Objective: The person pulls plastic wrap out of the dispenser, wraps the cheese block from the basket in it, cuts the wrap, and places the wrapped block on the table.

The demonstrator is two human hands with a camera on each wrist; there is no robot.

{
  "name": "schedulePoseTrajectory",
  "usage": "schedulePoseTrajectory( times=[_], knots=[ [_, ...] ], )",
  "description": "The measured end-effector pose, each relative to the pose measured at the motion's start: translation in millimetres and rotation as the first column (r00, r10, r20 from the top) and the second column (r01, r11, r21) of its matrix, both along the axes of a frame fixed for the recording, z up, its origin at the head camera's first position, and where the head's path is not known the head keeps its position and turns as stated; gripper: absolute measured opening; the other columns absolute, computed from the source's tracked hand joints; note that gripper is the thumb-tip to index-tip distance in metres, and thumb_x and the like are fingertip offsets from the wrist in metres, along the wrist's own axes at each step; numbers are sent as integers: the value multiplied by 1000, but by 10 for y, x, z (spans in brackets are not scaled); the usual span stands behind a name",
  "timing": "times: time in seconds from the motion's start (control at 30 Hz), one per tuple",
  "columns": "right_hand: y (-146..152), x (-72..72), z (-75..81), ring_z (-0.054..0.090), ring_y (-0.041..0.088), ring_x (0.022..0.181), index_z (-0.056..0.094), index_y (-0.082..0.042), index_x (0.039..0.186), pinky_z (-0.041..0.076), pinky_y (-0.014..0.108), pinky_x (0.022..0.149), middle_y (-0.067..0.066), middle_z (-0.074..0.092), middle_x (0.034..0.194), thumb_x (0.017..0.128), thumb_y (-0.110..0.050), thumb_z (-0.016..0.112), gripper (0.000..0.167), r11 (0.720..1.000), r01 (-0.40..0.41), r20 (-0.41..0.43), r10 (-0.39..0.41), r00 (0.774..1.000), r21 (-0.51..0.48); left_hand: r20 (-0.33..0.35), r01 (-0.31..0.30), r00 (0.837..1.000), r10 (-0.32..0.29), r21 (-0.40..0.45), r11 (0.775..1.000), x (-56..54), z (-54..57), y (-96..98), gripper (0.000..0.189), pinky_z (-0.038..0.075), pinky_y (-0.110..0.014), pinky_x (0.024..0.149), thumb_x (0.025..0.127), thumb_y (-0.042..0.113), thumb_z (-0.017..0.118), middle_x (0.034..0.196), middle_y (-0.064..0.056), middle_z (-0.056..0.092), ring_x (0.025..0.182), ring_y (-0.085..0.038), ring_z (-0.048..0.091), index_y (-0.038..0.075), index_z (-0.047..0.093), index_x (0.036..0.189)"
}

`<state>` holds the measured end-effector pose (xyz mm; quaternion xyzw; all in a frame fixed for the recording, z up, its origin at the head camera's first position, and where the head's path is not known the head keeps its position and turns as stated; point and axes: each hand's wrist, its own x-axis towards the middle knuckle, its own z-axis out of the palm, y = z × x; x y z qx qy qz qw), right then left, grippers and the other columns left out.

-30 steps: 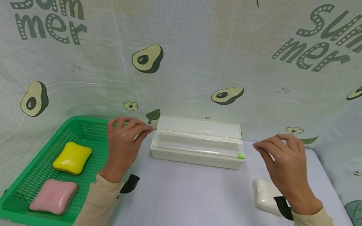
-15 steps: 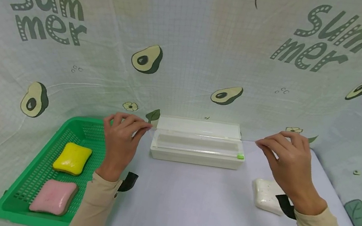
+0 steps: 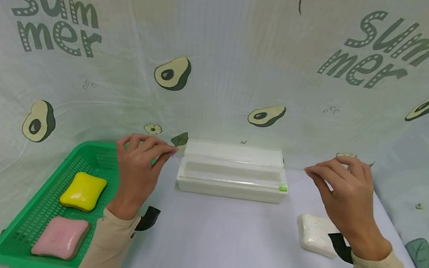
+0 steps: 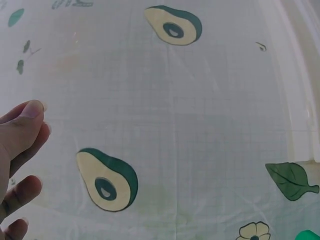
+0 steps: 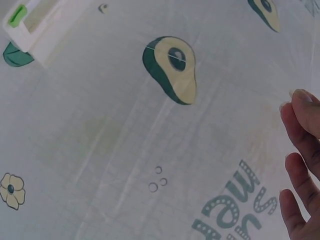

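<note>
My left hand (image 3: 137,173) is raised over the right side of the green basket (image 3: 31,197), its thumb and index fingertips pinched together. Across the table, my right hand (image 3: 346,205) pinches in the same way at about the same height, above a white bar of soap (image 3: 315,233). What they pinch is a clear sheet of cling film, barely visible; pale streaks of it cross the right wrist view. Between the hands, farther back, stands a white cling film dispenser (image 3: 230,190) with its lid (image 3: 234,153) raised and a green slide cutter (image 3: 283,188) at its right end.
A yellow bar of soap (image 3: 84,191) and a pink bar of soap (image 3: 61,237) lie in the basket at the left. Behind the white table (image 3: 220,250) hangs a sheet (image 3: 221,49) printed with avocados, close to the dispenser's back.
My left hand has shifted a little to the left and my right hand slightly to the right, so they are farther apart. Both keep their pinch. The dispenser and soaps stay put.
</note>
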<state>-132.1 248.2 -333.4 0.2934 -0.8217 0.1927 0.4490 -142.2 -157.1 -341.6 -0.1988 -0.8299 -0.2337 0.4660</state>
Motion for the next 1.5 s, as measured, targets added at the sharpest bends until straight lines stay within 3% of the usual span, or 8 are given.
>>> schedulePoseTrajectory(
  times=[0.2,0.33,0.4,0.6,0.77,0.93,1.23,1.5],
  knots=[
    [-2,25,57,59,49,98,79,3,91,36,63,85,18,75,85,68,12,86,25,1000,-9,-9,9,1000,8,-15,6,1000,-5,8,1000,17,45,-8,8,31,-57,94,85,6,85,89,-10,76,95,-34,59,5,84,93],
    [5,27,93,58,46,96,80,2,90,35,61,83,17,75,85,90,-4,80,6,1000,-8,-18,8,1000,3,-16,10,1000,-9,17,1000,25,87,-2,8,31,-57,94,85,5,85,89,-10,76,96,-34,59,5,84,93],
    [4,30,104,58,45,95,80,1,90,34,61,82,17,75,85,97,-10,75,14,1000,-7,-25,7,1000,-3,-15,10,1000,-10,21,1000,27,103,1,9,30,-57,94,85,6,85,89,-10,76,96,-34,59,5,84,94],
    [-15,38,149,57,44,94,80,0,90,34,60,84,15,74,85,88,0,80,2,999,4,-26,-5,1000,-36,-24,16,1000,-15,30,999,26,144,-8,9,30,-59,94,85,5,85,90,-11,77,96,-34,59,5,84,94],
    [-21,34,190,57,44,94,79,1,90,34,61,85,16,73,84,109,-34,59,45,999,5,-33,-7,999,-52,-28,21,999,-20,35,999,28,190,-16,8,29,-59,94,86,5,84,91,-12,76,95,-35,57,5,84,94],
    [-25,33,226,56,45,95,79,1,90,33,60,84,16,73,84,107,-26,66,34,998,1,-43,-4,999,-68,-39,19,999,-17,34,999,28,240,-19,8,28,-59,93,87,8,84,91,-12,76,95,-36,58,4,84,94],
    [-38,28,305,55,46,93,79,1,89,31,58,82,18,73,82,110,-42,53,54,996,-5,-83,-3,997,-91,-67,22,998,-19,46,999,32,319,-11,8,29,-59,92,86,8,85,90,-14,76,95,-36,58,4,84,93],
    [-53,34,368,55,47,94,79,2,89,28,55,82,20,73,84,88,2,80,1,994,-2,-90,-8,996,-111,-73,17,997,-13,59,998,34,394,-15,11,29,-58,92,91,14,81,88,-13,76,93,-36,58,4,84,93]
  ],
)
